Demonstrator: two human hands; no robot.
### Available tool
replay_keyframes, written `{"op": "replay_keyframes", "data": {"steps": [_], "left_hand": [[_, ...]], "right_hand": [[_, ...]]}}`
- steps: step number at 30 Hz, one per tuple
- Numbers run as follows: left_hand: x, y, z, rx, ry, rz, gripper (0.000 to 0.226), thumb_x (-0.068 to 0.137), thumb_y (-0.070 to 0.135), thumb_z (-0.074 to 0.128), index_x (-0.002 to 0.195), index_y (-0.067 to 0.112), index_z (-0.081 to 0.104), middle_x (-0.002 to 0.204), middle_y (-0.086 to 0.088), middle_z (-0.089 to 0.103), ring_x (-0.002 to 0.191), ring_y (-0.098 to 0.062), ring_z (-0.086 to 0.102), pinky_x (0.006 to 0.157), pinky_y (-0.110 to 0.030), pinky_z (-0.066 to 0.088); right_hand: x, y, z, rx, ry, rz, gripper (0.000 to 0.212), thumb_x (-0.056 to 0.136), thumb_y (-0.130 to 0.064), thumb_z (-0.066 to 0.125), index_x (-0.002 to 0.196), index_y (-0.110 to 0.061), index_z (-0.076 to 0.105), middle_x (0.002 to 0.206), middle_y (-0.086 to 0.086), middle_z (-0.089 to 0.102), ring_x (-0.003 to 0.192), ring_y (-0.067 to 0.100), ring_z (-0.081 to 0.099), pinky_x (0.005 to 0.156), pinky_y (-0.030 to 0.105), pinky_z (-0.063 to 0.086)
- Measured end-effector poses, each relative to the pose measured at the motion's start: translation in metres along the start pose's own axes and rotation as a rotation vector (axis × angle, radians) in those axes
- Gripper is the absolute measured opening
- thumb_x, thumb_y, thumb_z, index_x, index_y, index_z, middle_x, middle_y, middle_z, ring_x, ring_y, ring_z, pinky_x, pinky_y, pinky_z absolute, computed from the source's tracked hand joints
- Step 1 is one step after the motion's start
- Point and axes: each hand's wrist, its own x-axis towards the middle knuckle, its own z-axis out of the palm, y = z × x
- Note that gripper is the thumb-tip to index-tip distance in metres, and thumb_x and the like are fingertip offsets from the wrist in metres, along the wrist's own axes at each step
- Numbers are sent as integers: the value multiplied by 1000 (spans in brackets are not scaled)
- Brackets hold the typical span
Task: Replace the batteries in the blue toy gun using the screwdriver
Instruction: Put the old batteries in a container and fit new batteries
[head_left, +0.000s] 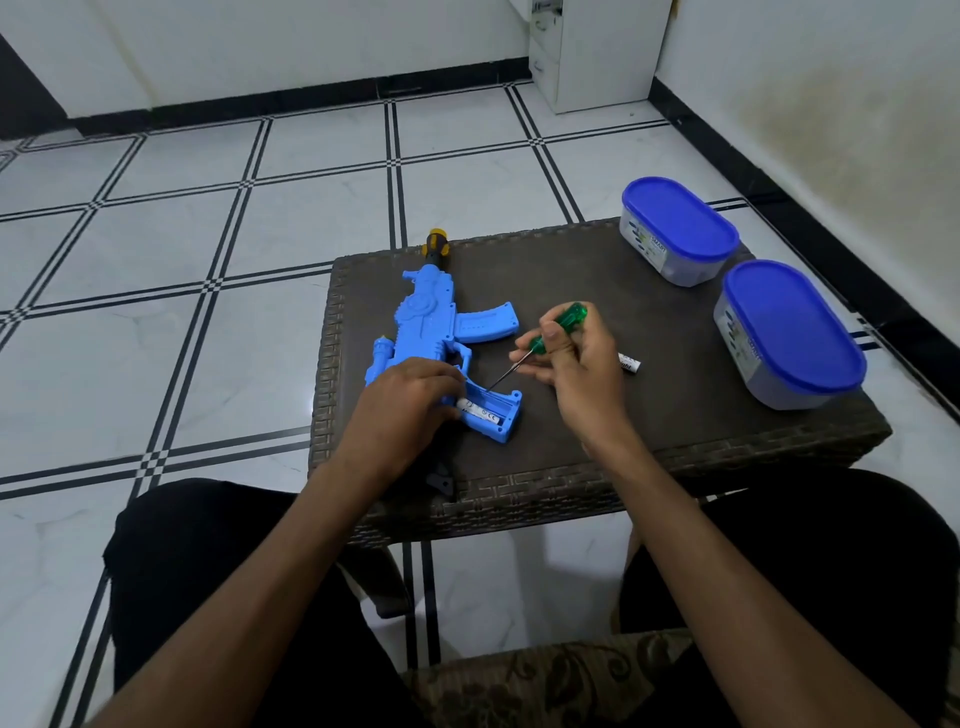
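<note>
The blue toy gun (434, 332) lies on the dark woven table (597, 291), its yellow-black muzzle pointing away from me. Its battery compartment (493, 410) near the grip is open and a white battery (480, 413) lies inside. My left hand (405, 397) rests on the gun body, fingers pinching the end of that battery. My right hand (576, 364) holds a green-handled screwdriver (558, 328), whose metal tip points down into the open compartment. Another white battery (629, 362) lies on the table, partly hidden behind my right hand.
Two oval containers with blue lids stand at the table's right side, one at the back (678, 231) and one nearer (787, 332). A small dark piece (440, 480) lies at the table's front edge. My legs flank the table; tiled floor surrounds it.
</note>
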Motion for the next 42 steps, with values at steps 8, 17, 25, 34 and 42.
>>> {"op": "replay_keyframes", "data": {"steps": [8,17,25,34,42], "left_hand": [[-14,13,15,-200,90,-290,27,84,23,73,110,20,73,120,8,64,117,-13,50,94,-18,33],[-16,36,5,-286,137,-379,16,85,31,72,100,33,66,98,18,68,91,-3,60,72,-21,43],[31,35,-7,-752,285,-411,20,87,15,70,106,22,73,93,10,73,84,1,67,71,-13,50],[107,70,45,-875,51,-385,8,79,15,78,86,16,75,80,-5,74,74,-15,69,78,-37,56],[120,73,67,-448,-66,-230,11,78,34,77,87,28,73,87,13,73,83,-2,65,78,-33,55]], "right_hand": [[-7,12,1,12,45,-11,10,102,-17,48,93,-17,50,88,17,65,79,24,71,73,32,60],[-11,14,1,7,73,-4,8,102,-16,48,95,-16,51,91,16,66,81,22,72,73,30,60],[4,-17,-46,-22,336,-122,5,99,-21,55,100,-16,55,101,11,69,92,20,72,79,33,61],[37,-8,-114,-306,584,-151,13,88,-22,71,101,-19,69,97,-3,71,95,13,68,87,40,58],[38,12,-135,-634,496,-56,15,87,-7,69,92,-21,66,95,-6,67,89,6,61,80,20,53]]}}
